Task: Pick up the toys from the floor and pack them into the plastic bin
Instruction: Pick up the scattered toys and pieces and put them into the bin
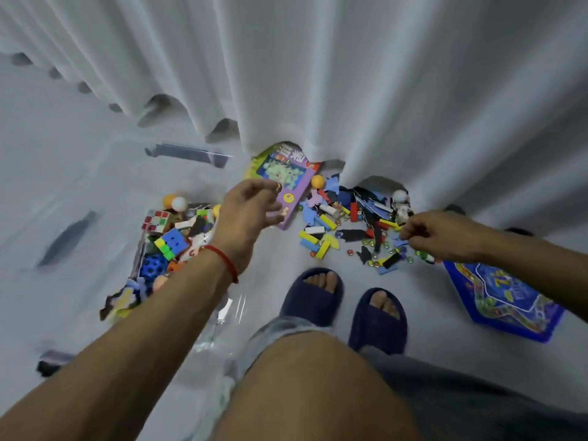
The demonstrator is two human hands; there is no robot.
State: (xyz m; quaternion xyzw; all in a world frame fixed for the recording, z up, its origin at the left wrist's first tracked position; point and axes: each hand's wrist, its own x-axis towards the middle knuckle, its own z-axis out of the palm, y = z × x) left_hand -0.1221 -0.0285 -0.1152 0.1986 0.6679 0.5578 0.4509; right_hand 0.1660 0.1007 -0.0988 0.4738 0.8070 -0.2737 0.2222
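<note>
A clear plastic bin [229,308] stands at the left and holds puzzle cubes [171,243], a blue holed ball [155,265], small balls and foam pieces. My left hand [248,214] hovers over the bin's right side with fingers loosely spread and nothing in it. On the floor to the right lies a pile of coloured blocks, foam pieces and marbles [346,232]. My right hand [436,237] reaches into the pile's right edge, its fingertips pinched on small pieces that are too blurred to identify.
A purple game box [291,186] and an orange ball [318,181] lie by the white curtain [350,90]. A blue game board [502,297] lies at the right. My feet in dark blue slippers [313,297] stand between bin and pile.
</note>
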